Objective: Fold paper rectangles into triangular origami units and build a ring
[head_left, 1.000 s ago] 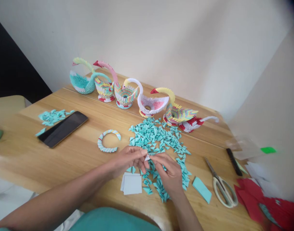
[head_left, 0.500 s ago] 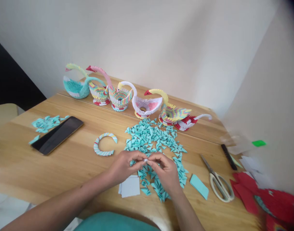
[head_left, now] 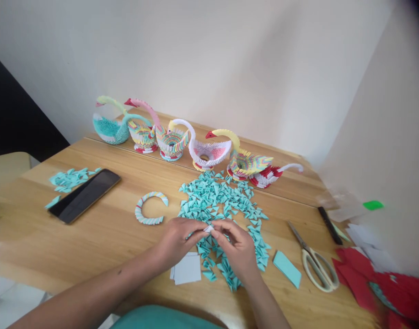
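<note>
My left hand (head_left: 178, 240) and my right hand (head_left: 239, 249) meet over the near edge of a wooden table (head_left: 103, 237). Both pinch one small white piece of paper (head_left: 208, 228) between thumbs and fingertips. Under and behind the hands lies a wide pile of folded teal paper triangles (head_left: 218, 201). A short stack of white paper squares (head_left: 186, 268) rests just below my left hand. A teal paper slip (head_left: 287, 268) lies to the right of my right hand.
A row of paper swans (head_left: 192, 141) stands along the back of the table by the wall. A curved striped paper strip (head_left: 148, 208), a black phone (head_left: 84, 195), another small teal pile (head_left: 69, 178), scissors (head_left: 314, 262), a black pen (head_left: 329, 219) and red paper (head_left: 377, 288) lie around.
The view shifted slightly. My fingers kept working the small white piece, and both hands stayed together over the teal pile.
</note>
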### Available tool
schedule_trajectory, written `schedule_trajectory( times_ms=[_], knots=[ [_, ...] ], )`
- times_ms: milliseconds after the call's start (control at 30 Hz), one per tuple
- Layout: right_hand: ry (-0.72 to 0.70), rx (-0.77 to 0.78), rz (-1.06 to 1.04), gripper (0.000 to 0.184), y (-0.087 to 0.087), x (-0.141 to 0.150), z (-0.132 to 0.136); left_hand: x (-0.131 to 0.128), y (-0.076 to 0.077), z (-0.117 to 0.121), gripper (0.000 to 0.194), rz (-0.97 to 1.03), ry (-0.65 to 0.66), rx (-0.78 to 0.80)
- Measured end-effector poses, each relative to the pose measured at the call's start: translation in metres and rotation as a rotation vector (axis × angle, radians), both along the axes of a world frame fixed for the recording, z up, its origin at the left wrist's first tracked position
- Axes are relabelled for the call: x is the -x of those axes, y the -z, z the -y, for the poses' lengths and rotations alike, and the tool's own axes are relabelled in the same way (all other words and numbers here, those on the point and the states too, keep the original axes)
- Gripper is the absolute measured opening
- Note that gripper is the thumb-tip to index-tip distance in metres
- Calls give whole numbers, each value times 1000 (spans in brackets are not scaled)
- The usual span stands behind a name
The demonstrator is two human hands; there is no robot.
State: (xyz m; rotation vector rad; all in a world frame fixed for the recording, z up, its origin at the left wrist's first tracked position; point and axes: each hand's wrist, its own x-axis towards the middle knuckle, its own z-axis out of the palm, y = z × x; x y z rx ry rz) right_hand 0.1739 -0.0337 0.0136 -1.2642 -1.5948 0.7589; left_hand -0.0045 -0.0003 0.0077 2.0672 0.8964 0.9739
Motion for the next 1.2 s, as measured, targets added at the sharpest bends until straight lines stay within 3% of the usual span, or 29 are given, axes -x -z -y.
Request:
schedule_trajectory(
  times_ms=[100, 233, 500, 967, 1200],
  knots=[
    [-37, -95, 55, 11, -4, 0, -1, 1, 1, 1, 18, -10, -11, -110],
    [-23, -154, 94, 12, -8, 2, -1, 1, 2, 2, 19, -16, -25, -119],
    [-17, -292, 171, 17, -5, 2, 0, -2, 2, 0, 17, 114, 10, 207],
    [-47, -323, 280, 10, -3, 2, 3, -1, 2, 1, 12, 108, 13, 78],
    [-50, -214, 181, 7, -8, -1, 1, 0, 4, -1, 10, 242, -21, 83]
  ],
)
